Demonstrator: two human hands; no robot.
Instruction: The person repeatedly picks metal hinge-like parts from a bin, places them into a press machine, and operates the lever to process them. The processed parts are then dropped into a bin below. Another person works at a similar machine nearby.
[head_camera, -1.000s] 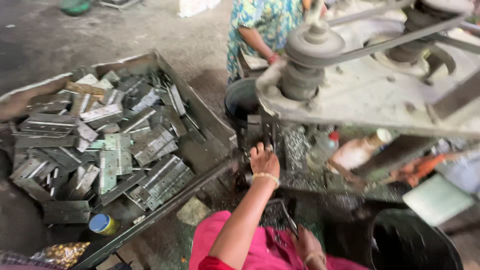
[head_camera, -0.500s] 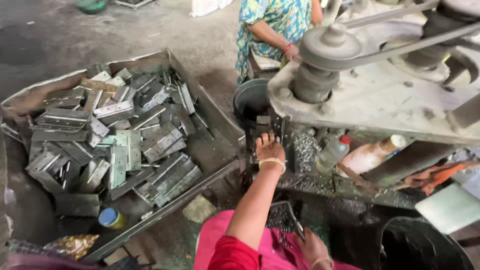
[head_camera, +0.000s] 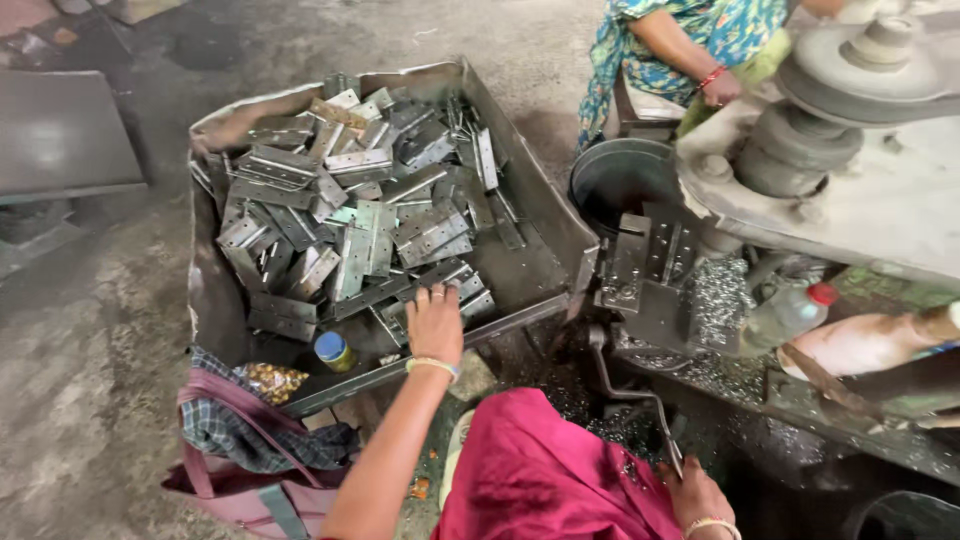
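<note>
A worker's left hand (head_camera: 435, 325), which half a second ago was up against the machine (head_camera: 800, 190) at right, now lies palm down, fingers spread, on the metal hinges (head_camera: 350, 225) heaped in a dented metal tray (head_camera: 545, 270) on the floor. The right hand (head_camera: 692, 492) stays low beside a red garment (head_camera: 555, 475), curled around the end of a thin metal lever (head_camera: 630, 395). A second person's hand (head_camera: 722, 88) rests on the machine's far side.
</note>
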